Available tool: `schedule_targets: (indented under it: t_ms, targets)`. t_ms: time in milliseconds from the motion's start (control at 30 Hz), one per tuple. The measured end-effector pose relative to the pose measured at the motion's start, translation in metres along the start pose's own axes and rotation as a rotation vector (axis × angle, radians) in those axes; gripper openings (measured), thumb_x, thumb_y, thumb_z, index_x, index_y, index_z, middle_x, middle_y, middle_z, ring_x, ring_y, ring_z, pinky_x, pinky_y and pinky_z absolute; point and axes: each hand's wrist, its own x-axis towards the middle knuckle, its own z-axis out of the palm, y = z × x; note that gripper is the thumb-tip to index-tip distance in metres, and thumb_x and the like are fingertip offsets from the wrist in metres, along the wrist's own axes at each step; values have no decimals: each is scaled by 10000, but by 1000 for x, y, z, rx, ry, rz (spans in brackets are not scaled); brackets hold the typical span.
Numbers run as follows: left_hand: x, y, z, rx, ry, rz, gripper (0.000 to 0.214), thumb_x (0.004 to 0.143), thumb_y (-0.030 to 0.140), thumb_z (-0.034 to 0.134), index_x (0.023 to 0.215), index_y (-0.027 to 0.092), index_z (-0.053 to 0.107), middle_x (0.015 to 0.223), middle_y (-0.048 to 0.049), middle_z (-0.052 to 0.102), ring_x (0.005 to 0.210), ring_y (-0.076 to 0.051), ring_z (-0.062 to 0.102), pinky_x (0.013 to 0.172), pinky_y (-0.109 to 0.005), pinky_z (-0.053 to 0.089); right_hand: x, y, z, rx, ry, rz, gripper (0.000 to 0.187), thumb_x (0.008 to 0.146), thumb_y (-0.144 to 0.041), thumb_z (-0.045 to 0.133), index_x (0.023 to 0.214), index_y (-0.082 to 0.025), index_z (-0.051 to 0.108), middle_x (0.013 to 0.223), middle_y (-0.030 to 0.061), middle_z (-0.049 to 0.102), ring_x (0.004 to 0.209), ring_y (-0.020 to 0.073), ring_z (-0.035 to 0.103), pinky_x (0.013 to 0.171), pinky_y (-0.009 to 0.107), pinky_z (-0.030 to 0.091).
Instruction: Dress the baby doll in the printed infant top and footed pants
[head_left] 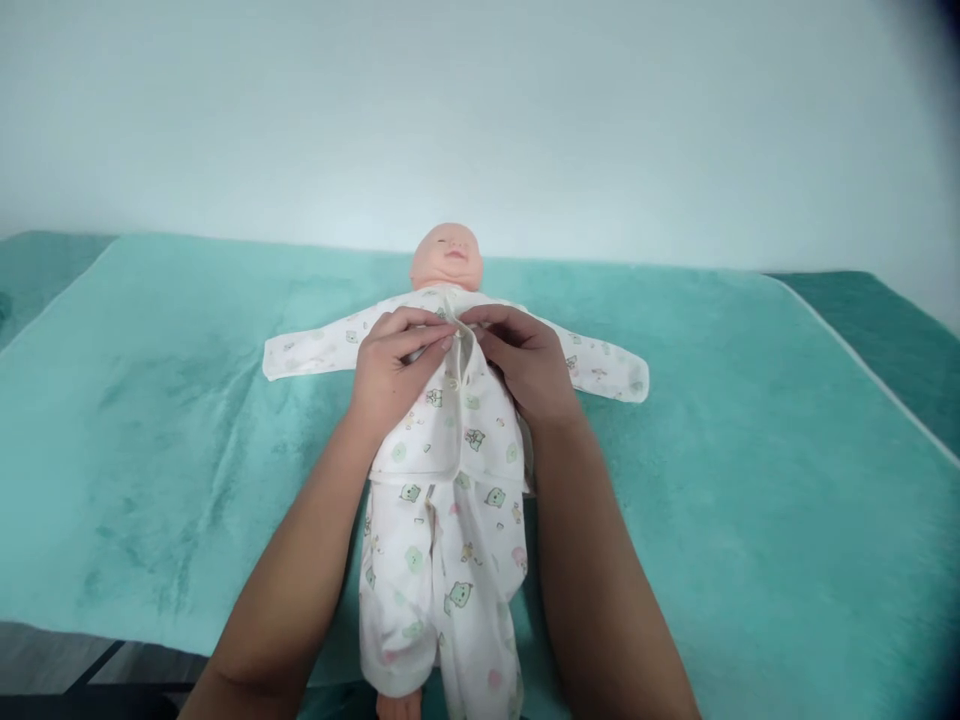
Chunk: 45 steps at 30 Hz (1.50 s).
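Observation:
A baby doll (448,255) lies on its back, its head away from me and its arms spread wide. It wears a white baby shirt (420,435) printed with small animals, and matching trousers (469,570). At the chest, my left hand (394,360) pinches one front edge of the shirt. My right hand (525,360) pinches the other edge, fingertips close to the left ones. Between them the front gapes a little. Lower down, a button (453,384) shows on the front edge. Whatever sits right under my fingertips is mostly hidden.
A turquoise plush blanket (750,480) lies under the doll, over a darker green cover (885,330) seen at the far corners. Behind stands a pale wall (480,120). Grey floor (52,660) shows at the lower left. One doll foot (397,707) pokes out of a trouser leg.

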Motion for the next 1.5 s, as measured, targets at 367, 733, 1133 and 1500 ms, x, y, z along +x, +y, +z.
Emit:
schedule_targets:
  t_ms: [367, 733, 1133, 1500]
  targets:
    - [1, 1, 1, 22, 13, -9, 152, 896, 162, 676, 894, 242, 805, 1009, -41, 760, 981, -193, 675, 911, -382, 531, 0, -3, -1, -88, -14, -25, 248, 789, -297, 799, 1032, -279, 752, 941, -6, 643, 708, 119, 470, 634, 279, 403]
    - [1, 2, 0, -27, -19, -25, 139, 905, 181, 669, 866, 242, 788, 1040, -45, 749, 1004, -198, 666, 923, -396, 529, -4, -19, 8, -265, 5, -37, 280, 794, -271, 744, 1074, -259, 726, 1000, -3, 663, 700, 113, 470, 685, 289, 443]
    - [-1, -1, 1, 53, -43, 91, 376, 931, 67, 500, 1075, 275, 777, 1081, -38, 696, 1032, -178, 642, 918, -351, 512, -4, -20, 9, -281, 2, -34, 260, 795, -252, 730, 1055, -256, 728, 840, -19, 619, 681, 123, 463, 672, 292, 437]
    - [-2, -1, 3, 110, 37, 85, 371, 873, 26, 496, 941, 243, 789, 1038, -42, 719, 1016, -181, 671, 915, -351, 539, -2, -11, 10, -198, 51, -15, 194, 837, -344, 733, 1008, -255, 754, 912, -2, 675, 768, 141, 546, 731, 305, 465]
